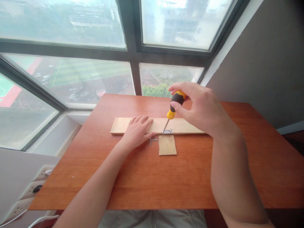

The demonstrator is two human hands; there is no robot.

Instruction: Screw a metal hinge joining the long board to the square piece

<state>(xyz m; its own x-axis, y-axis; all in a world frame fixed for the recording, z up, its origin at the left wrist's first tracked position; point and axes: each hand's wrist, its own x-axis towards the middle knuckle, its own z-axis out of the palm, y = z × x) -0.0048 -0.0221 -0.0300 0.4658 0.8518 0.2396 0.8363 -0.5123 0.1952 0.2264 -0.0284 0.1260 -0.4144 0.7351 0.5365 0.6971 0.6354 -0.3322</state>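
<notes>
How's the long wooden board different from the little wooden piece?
The long board stretches sideways; the little piece is short and squarish. The left hand rests on the long board, but no hand is on the little piece. The long board lies farther away than the little piece. Both are pale and lie on the table.

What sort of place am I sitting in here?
Probably an upper-floor room, perhaps at home or in a dormitory: large grey-framed glass windows look down on a green marked sports field, and a reddish-brown wood-grained rectangular table stands beside them.
</notes>
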